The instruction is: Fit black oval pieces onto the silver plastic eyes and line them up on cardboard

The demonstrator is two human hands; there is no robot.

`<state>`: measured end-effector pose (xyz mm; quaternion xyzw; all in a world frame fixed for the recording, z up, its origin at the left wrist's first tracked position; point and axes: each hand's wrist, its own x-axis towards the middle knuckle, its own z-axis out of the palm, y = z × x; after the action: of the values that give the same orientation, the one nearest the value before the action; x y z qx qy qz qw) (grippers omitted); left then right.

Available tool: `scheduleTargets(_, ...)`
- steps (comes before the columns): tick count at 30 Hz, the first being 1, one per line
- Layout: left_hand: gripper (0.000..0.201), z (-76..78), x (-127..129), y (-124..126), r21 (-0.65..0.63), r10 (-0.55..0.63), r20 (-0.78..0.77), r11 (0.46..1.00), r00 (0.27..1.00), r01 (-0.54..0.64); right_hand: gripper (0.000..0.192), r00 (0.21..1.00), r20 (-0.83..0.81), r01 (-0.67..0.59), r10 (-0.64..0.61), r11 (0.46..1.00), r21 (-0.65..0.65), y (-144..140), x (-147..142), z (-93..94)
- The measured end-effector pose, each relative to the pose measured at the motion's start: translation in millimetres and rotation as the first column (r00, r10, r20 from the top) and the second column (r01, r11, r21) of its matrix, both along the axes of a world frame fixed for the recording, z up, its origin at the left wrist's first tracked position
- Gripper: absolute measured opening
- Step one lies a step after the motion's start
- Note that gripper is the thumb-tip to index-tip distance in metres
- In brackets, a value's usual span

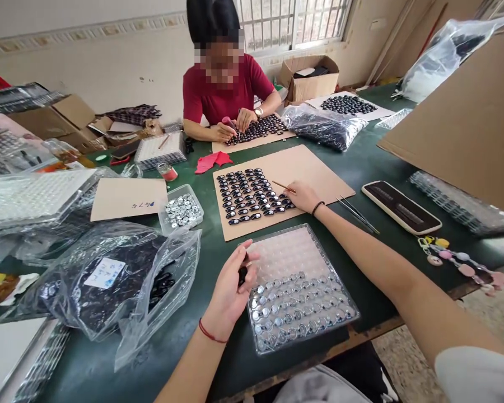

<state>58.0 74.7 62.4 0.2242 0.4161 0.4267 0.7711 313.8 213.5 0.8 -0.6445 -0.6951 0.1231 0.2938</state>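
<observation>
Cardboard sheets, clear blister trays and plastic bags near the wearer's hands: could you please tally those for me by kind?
Cardboard sheets with dark oval stones: 1
Clear blister trays at the hands: 1
Small clear tubs of silver settings: 1
Plastic bags of dark pieces: 2
Thin sticks in the right hand: 1
Total: 6

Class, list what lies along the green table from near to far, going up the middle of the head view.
Clear plastic tray → cardboard sheet with rows of dark oval pieces → red cloth scrap → co-worker's cardboard sheet.
</observation>
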Motion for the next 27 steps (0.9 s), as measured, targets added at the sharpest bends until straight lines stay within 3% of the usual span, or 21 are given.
scheduleTargets(5, 0.011, -3.7, 3, 3, -0.007, 0.030, 0.005, 1.000, 1.000, -0.030, 0.021, 0.993, -0.104, 0.058, -0.055, 0.998, 0.030, -3, -3, 12.8)
scheduleTargets(9, 0.014, -1.9, 4, -1, 0.026, -0.050, -0.025, 0.998, 0.998, 0.051, 0.033, 0.969, -0.237, 0.079, -0.070, 0.996, 0.030, -25, -11, 36.0)
scheduleTargets(11, 0.019, -1.3, 5, -5, 0.066, -0.093, -0.048, 0.993, 0.995, 0.096, 0.043, 0.934, -0.358, 0.021, -0.017, 1.000, 0.008, -48, -19, 45.7)
scheduleTargets(13, 0.021, -1.8, 7, -7, 0.087, -0.118, -0.069, 0.988, 0.991, 0.124, 0.049, 0.842, -0.531, -0.097, 0.092, 0.995, 0.019, -76, -27, 52.1)
scheduleTargets(15, 0.020, -3.5, 8, -7, 0.082, -0.144, -0.080, 0.985, 0.986, 0.151, 0.049, 0.771, -0.599, -0.240, 0.216, 0.970, 0.041, -105, -33, 55.0)
scheduleTargets(18, 0.019, -6.4, 9, -7, 0.061, -0.198, -0.082, 0.977, 0.977, 0.203, 0.044, 0.756, -0.497, -0.472, 0.425, 0.881, 0.036, -137, -35, 54.3)
scheduleTargets(22, 0.020, -5.9, 9, -6, 0.066, -0.230, -0.113, 0.969, 0.967, 0.238, 0.040, 0.731, -0.295, -0.634, 0.615, 0.772, 0.040, -151, -33, 50.3)
scheduleTargets(24, 0.021, -4.2, 9, -8, 0.067, -0.226, -0.142, 0.969, 0.964, 0.237, 0.038, 0.732, -0.178, -0.667, 0.658, 0.745, 0.009, -151, -34, 48.6)
scheduleTargets(27, 0.024, -3.1, 10, -12, 0.054, -0.232, -0.211, 0.967, 0.949, 0.249, 0.036, 0.747, -0.062, -0.664, 0.662, 0.748, 0.001, -151, -38, 47.9)
